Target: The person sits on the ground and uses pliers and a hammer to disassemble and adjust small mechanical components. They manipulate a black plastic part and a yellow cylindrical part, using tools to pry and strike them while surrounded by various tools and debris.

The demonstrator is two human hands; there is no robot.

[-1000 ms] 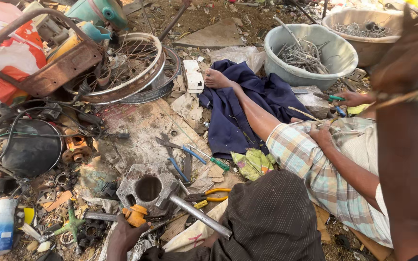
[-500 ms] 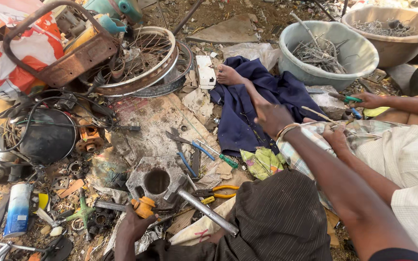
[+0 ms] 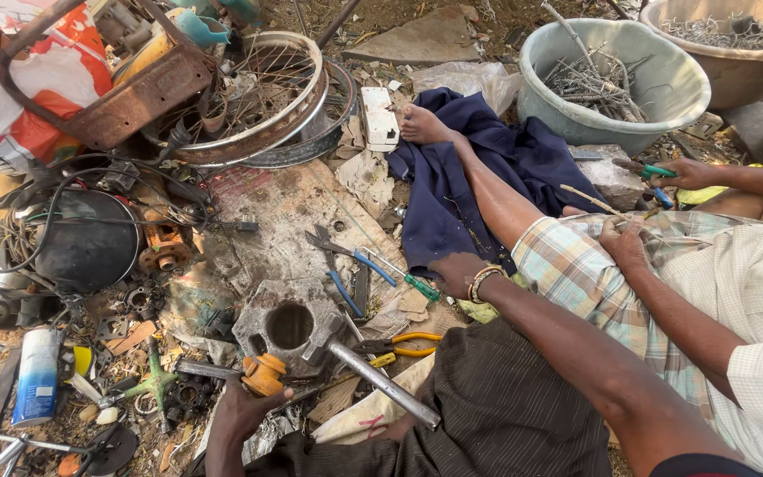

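Left hand [image 3: 245,408] closed around orange part [image 3: 263,374] beside metal block [image 3: 289,325], right hand [image 3: 457,271] lowered near screwdriver [image 3: 410,279] and pliers [image 3: 346,265], grip not discernible, hammer [image 3: 373,375] against block.

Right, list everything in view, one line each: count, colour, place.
metal block: one, grey with a round hole, low centre
orange part: one, by the block
hammer: one, steel, leaning on the block
pliers: one, blue-handled, centre
screwdriver: one, green-handled, beside the pliers
yellow pliers: one, right of the block
wheel rims: two, rusty, stacked, upper centre
blue cloth: one, under a co-worker's leg
tubs: two, grey and tan, top right, holding spokes
spray can: one, white-blue, lower left
co-worker: one, checked garment, right
left hand: touching the orange part
right hand: near the screwdriver, holding nothing
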